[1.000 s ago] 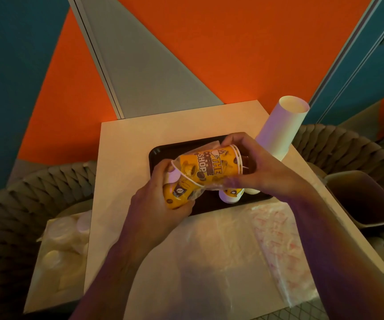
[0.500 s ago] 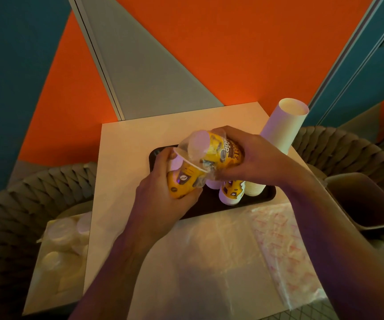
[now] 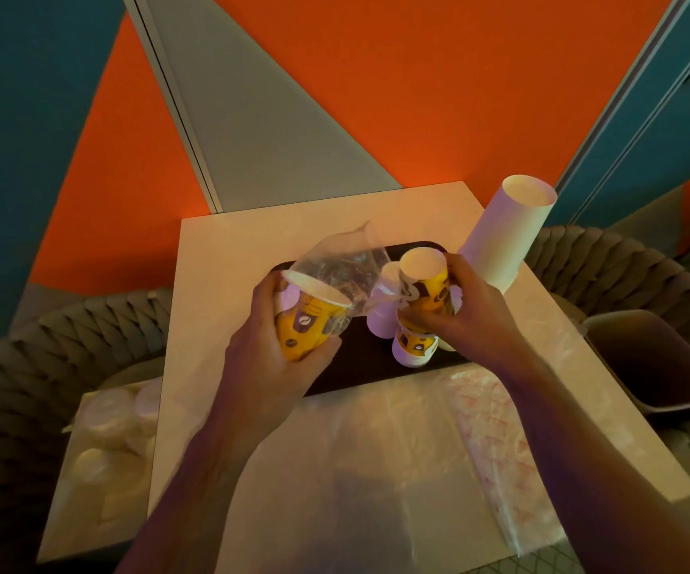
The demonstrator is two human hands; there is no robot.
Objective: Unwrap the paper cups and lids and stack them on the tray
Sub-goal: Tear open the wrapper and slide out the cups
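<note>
Orange wall (image 3: 418,97), pale table (image 3: 227,258), woven chairs (image 3: 45,350).

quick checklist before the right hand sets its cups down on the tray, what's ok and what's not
1. Right hand grip on the yellow printed paper cups: ok, fingers wrapped round them.
2. Cups clear of the clear plastic wrapper: ok.
3. Left hand holds the remaining wrapped yellow cup stack: ok.
4. Bare spot on the black tray: ok, front left is open.
5. Upside-down cups already on the tray, below the right hand, stable: cannot tell.
</note>
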